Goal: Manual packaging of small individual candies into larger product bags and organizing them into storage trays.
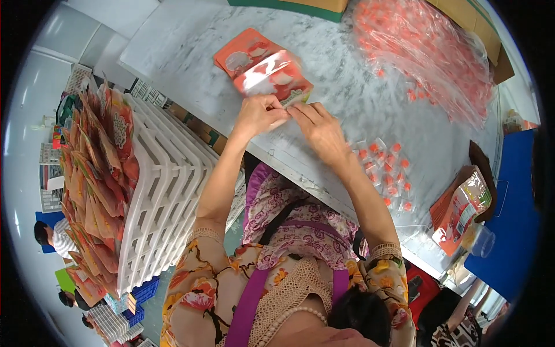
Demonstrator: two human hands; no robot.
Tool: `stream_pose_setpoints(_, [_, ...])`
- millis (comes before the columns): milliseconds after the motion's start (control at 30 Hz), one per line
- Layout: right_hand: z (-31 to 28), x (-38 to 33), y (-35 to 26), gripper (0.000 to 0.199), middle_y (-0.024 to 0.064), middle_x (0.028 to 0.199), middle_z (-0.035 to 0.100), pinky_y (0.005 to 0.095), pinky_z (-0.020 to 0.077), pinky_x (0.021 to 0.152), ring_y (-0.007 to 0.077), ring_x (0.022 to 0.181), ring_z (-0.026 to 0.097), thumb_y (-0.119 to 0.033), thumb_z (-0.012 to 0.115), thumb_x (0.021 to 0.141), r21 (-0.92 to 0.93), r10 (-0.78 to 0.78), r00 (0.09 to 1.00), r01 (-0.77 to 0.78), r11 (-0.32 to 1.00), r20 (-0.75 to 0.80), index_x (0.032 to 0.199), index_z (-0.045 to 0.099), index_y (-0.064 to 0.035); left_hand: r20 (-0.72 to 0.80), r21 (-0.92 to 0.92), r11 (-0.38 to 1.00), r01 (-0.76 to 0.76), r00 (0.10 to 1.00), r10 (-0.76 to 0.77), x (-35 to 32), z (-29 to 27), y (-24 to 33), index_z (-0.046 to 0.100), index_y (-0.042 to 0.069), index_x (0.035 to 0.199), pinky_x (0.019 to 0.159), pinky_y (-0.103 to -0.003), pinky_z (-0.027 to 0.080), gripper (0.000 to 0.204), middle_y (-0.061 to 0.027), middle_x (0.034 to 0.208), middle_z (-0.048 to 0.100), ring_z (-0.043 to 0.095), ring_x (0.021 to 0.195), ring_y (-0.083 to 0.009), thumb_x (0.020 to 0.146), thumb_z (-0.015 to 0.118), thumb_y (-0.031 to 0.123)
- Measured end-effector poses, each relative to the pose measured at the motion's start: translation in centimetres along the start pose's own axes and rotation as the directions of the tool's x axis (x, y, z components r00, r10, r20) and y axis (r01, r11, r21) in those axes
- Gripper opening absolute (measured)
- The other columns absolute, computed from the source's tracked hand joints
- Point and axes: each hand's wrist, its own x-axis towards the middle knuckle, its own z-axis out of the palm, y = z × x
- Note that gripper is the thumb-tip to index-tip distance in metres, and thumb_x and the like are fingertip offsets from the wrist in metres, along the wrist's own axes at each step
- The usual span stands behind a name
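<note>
A shiny red printed pouch lies on a small stack of like red pouches on the marbled grey table. My left hand is closed, thumb and fingers pinching the pouch's near edge. Beside it my right hand pinches the same edge a little to the right, fingertips almost meeting those of the left. Whether the edge is parted between them is too small to tell. Just right of my right forearm lie several small clear sachets, each with an orange-red piece inside.
A large clear bag of orange-red sachets covers the far right of the table. More pouches stand at the right edge by a blue panel. At left, stacked white crates hold upright filled pouches. Other people are at lower left.
</note>
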Motion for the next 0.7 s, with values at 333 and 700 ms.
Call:
stream_pose_setpoints(333, [-0.7, -1.2, 0.5, 0.036, 0.0071, 0.093, 0.062, 0.0363, 0.054, 0.066, 0.0247, 0.083, 0.063, -0.007, 0.061, 0.071, -0.127, 0.044, 0.998, -0.05, 0.991, -0.046, 0.107, 0.058, -0.0075, -0.354, 0.3, 0.921, -0.249, 0.867, 0.35, -0.1, 2.4, 2.5, 0.058, 0.001, 0.082, 0.057, -0.037, 0.046, 0.008, -0.0145, 0.072, 0.063, 0.06, 0.06, -0.0279, 0.079, 0.065, 0.0])
stream_pose_setpoints(700, [-4.8, -5.1, -4.1, 0.032, 0.007, 0.105, 0.058, 0.0408, 0.0515, 0.079, 0.0268, 0.096, 0.061, -0.011, 0.064, 0.073, -0.076, 0.255, 0.942, -0.243, 0.967, 0.219, 0.104, 0.063, -0.0073, -0.131, -0.078, 0.987, -0.142, 0.983, 0.131, 1.1, 1.7, 3.6, 0.067, 0.004, 0.093, 0.058, -0.027, 0.047, 0.022, -0.0074, 0.072, 0.068, 0.061, 0.061, -0.0109, 0.077, 0.055, -0.006])
